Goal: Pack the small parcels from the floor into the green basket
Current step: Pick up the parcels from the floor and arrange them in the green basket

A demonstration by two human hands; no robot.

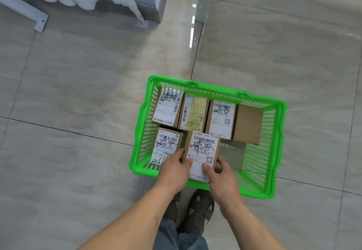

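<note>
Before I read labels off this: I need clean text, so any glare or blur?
Head view: bright glare streak on the floor tiles beyond the green basket; edges bend from the wide lens; the held parcel label is sharp, fine print too small.

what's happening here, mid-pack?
A person is packing parcels into the green basket on the tiled floor. Both hands hold one labelled parcel over the basket's near side, the left hand at its left edge and the right hand at its right. Four other parcels already sit inside: three in the far row and one at near left. No parcels show on the floor in this view.
</note>
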